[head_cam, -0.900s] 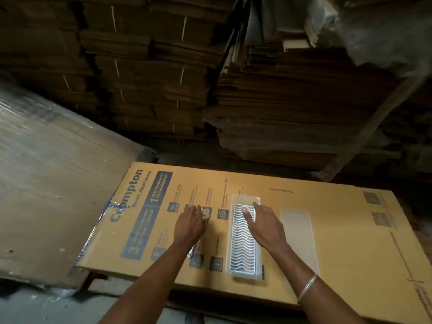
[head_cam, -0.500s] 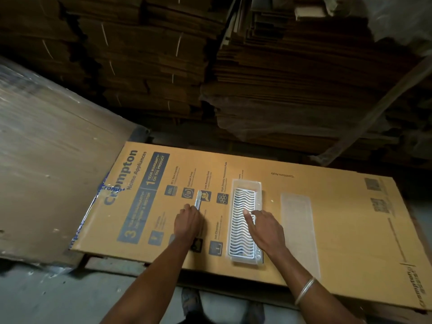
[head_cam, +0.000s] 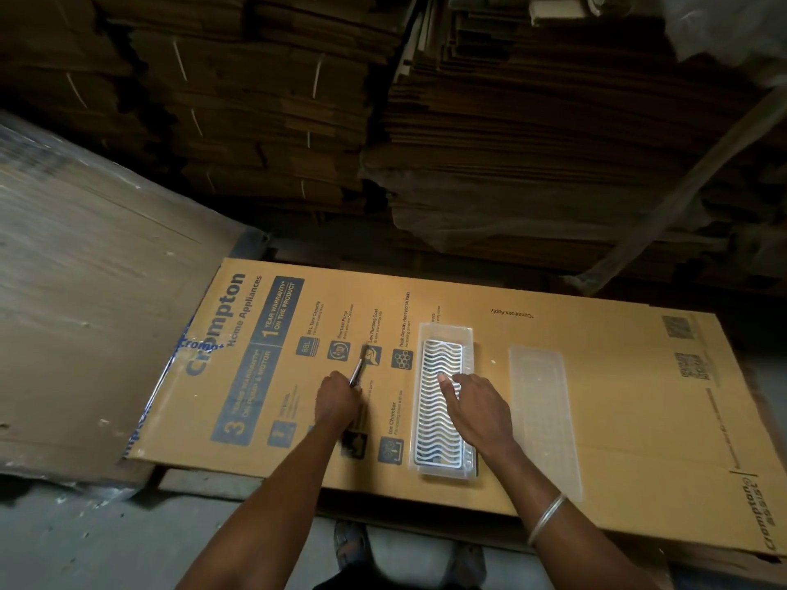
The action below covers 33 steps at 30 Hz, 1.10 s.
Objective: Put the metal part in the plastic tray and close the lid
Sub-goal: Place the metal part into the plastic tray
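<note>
On the flattened carton [head_cam: 596, 376], the left hand [head_cam: 338, 398] grips what looks like the thin metal part [head_cam: 357, 371]; lay it flat in the tray [head_cam: 445, 334] under the open right hand [head_cam: 477, 408], then fetch the lid [head_cam: 543, 415].

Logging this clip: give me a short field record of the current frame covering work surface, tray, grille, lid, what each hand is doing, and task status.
surface: flattened printed cardboard carton
tray: clear plastic tray, lying open on the carton
metal part: white wavy metal grille, lying inside the tray
lid: clear lid, flat on the carton to the right of the tray, apart from it
left hand: closed on a thin metal strip, left of the tray
right hand: open, fingers resting on the grille
status: part in tray, lid not yet on
</note>
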Tool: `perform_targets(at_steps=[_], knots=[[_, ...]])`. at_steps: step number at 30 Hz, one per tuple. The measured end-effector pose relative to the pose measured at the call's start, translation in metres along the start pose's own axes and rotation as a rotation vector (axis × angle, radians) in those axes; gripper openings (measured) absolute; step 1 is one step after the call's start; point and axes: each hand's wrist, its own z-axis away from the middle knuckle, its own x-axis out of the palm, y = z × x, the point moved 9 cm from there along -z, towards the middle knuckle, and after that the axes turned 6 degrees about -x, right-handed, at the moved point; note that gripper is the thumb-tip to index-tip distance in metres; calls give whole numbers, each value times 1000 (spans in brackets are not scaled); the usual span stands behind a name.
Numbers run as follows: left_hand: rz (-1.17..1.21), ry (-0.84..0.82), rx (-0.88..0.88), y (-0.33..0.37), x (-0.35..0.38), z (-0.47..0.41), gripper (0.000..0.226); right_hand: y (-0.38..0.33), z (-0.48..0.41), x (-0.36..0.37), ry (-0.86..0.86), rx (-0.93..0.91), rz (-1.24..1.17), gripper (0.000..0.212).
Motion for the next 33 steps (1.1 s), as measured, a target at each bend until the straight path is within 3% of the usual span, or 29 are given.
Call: perform_targets(at_steps=[3, 7, 12, 21, 28, 33], knots=[[106, 8, 5, -5, -2, -1, 28, 0, -2, 1, 2, -8, -10, 69], [470, 51, -9, -11, -9, 11, 23, 1, -2, 1, -2, 1, -28, 68], [979, -132, -88, -3, 0, 30, 26, 3, -2, 3, -7, 3, -33, 69], [1003, -289, -38, 20, 1, 47, 41, 4, -4, 9, -4, -2, -29, 70], [1118, -362, -121, 27, 1, 51, 58, 7, -6, 15, -9, 2, -44, 68], [1151, -365, -152, 33, -1, 54, 55, 5, -8, 13, 5, -11, -50, 66]])
